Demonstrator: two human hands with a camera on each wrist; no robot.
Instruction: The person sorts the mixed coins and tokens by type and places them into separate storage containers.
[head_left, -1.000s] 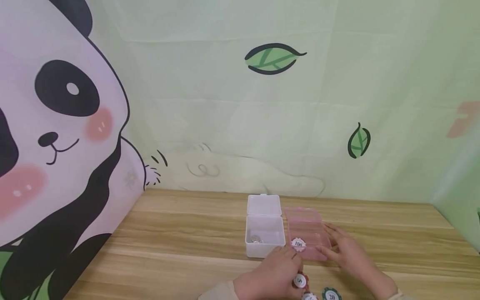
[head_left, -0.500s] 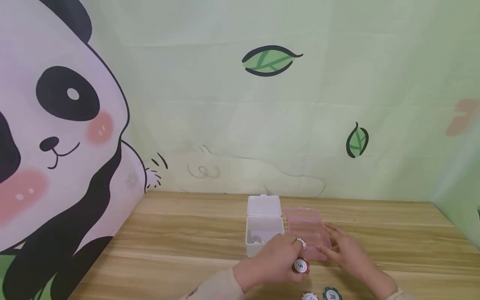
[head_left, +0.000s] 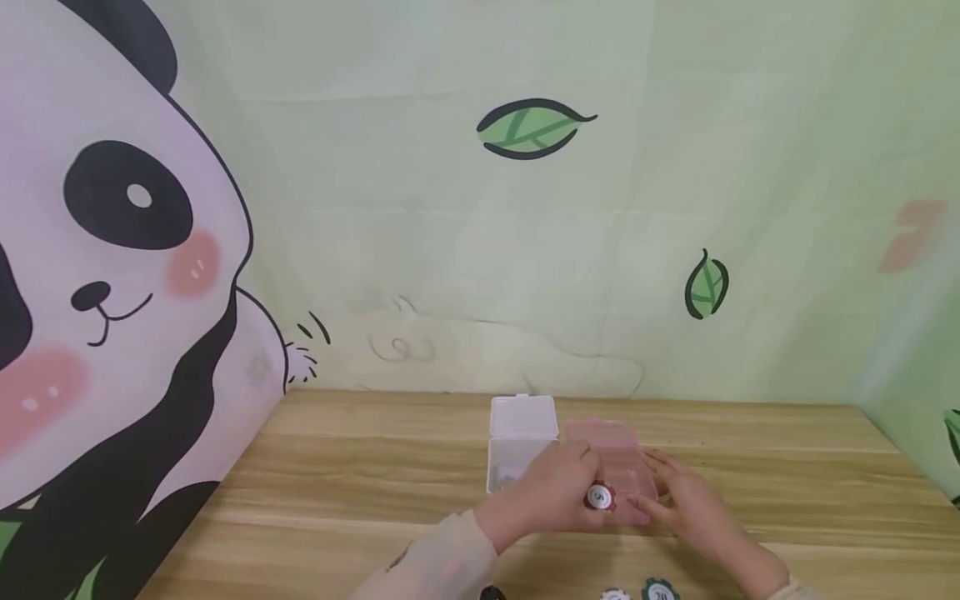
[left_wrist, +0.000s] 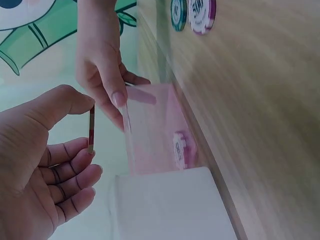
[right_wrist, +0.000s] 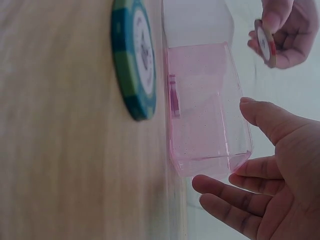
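Between thumb and fingers, my left hand (head_left: 551,492) pinches a red-edged poker chip (head_left: 601,496) marked 5, held up over the front of an open pink see-through box (head_left: 618,462). In the left wrist view the chip is edge-on. My right hand (head_left: 697,512) grips the box at its right end, thumb at the front rim and fingers along the side. Through the pink wall a white and pinkish chip (left_wrist: 179,150) shows at the bottom. An open white box (head_left: 501,458) stands just left of the pink one, partly hidden by my left hand.
A green chip (head_left: 660,590) and a white chip (head_left: 615,594) lie on the wooden table (head_left: 360,467) near its front edge. The white box's lid (head_left: 523,416) is tipped back. A printed cloth backdrop (head_left: 420,208) rises behind the table.
My left hand has lifted the red chip off the table's front and carried it forward over the pink box. The right hand keeps its hold on the box. The view has shifted slightly.
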